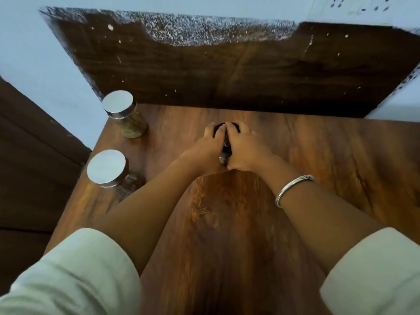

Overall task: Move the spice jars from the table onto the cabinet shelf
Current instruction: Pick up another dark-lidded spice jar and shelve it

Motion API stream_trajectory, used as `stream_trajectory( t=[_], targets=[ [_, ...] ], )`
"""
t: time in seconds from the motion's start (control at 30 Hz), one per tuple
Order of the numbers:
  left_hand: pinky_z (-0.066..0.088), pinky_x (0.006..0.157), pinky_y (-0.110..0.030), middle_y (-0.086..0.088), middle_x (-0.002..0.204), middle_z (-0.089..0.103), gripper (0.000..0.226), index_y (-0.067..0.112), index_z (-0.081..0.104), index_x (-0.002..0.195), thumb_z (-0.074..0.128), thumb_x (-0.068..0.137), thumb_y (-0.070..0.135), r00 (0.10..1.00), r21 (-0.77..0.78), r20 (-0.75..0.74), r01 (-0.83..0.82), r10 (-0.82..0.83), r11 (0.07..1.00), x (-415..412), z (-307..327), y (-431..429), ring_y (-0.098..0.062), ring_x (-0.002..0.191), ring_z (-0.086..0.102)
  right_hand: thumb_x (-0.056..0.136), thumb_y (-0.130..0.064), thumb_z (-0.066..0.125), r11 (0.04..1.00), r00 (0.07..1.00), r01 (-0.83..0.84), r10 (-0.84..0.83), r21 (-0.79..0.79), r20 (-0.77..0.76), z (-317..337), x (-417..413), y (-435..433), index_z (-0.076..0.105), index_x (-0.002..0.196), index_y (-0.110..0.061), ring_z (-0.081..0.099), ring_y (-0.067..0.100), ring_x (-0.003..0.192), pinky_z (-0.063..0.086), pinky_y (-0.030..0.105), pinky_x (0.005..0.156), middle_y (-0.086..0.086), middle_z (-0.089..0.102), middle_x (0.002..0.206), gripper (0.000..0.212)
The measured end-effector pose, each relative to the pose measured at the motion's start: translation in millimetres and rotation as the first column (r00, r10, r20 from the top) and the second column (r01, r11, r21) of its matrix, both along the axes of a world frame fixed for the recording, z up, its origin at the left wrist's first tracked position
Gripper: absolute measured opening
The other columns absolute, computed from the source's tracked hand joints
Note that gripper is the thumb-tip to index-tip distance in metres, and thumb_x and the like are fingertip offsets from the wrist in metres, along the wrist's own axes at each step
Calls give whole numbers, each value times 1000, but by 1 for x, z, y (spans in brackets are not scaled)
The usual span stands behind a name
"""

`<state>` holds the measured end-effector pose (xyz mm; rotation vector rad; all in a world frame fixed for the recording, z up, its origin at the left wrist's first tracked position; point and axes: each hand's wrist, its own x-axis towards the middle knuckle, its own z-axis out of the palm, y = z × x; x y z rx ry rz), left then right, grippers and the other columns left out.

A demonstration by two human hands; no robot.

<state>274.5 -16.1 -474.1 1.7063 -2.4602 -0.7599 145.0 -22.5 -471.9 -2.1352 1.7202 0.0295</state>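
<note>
Clasping dark round jar (218,130): left hand (203,147), right hand (246,151); woodgrain table (318,155).

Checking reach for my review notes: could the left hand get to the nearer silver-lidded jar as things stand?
Probably not yet: the left hand grips the dark jar together with the right hand. Once freed, bare table lies between it and the nearer silver-lidded jar.

Wooden table (295,155); far jar (127,117) and near jar (111,171) along left edge
</note>
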Motion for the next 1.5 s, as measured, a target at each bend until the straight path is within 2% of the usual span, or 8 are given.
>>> stream_trajectory(
  t=[0.37,0.53,0.63,0.8,1.03,1.2,1.37,1.5],
  targets=[
    [36,106,-29,-13,152,17,108,13,4,149,79,72,18,990,-23,-137,-41,37,999,-1,2,5,-30,136,31,68,-32,80,990,988,64,-45,-122,149,-5,-13,8,21,145,-18,41,34,126,43,39,99,15,34,141,98],
    [28,99,-17,-11,152,19,116,14,-2,150,81,69,15,971,-31,-228,-88,78,996,-8,6,14,-24,137,30,65,-21,83,983,935,145,-99,-112,340,6,-25,24,26,140,-18,43,30,124,49,30,92,13,29,138,94],
    [25,98,-15,-9,153,19,117,14,-4,149,81,69,18,953,-51,-282,-127,107,991,-19,11,23,-21,138,29,69,-24,80,972,921,190,-128,-138,369,18,-38,36,25,141,-20,41,26,125,41,19,85,10,28,140,91],
    [31,113,-39,-6,151,28,128,9,-12,148,84,64,28,903,-74,-421,-122,79,990,-46,24,41,-21,139,30,64,-36,80,939,908,238,-124,-250,399,45,-73,52,29,141,-20,42,21,122,43,26,94,8,37,137,94],
    [40,108,-38,-6,149,33,126,10,-8,148,85,63,19,787,-57,-615,-113,54,992,-109,55,64,-15,134,39,65,-24,83,928,767,330,-157,-173,623,95,-132,77,28,140,-20,37,4,111,35,6,78,5,36,138,93],
    [45,102,-30,-4,141,43,115,11,3,148,83,65,17,731,-101,-682,-113,14,988,-149,78,77,-14,127,47,70,-26,81,904,685,392,-163,-171,710,121,-171,98,29,141,-21,39,8,123,38,9,87,3,37,142,89],
    [52,84,-17,12,115,49,102,17,14,145,81,68,12,681,-47,-730,-121,49,992,-175,96,92,-5,102,57,79,-21,74,903,477,427,-187,-41,859,131,-209,125,30,142,-21,50,13,119,50,22,91,1,42,139,76],
    [57,76,-30,3,112,51,95,20,18,141,76,66,19,571,56,-813,-120,115,991,-191,108,108,-13,101,60,80,-25,69,933,290,344,-209,103,934,124,-229,142,30,142,-20,58,17,113,52,34,90,1,54,126,74]
  ],
)
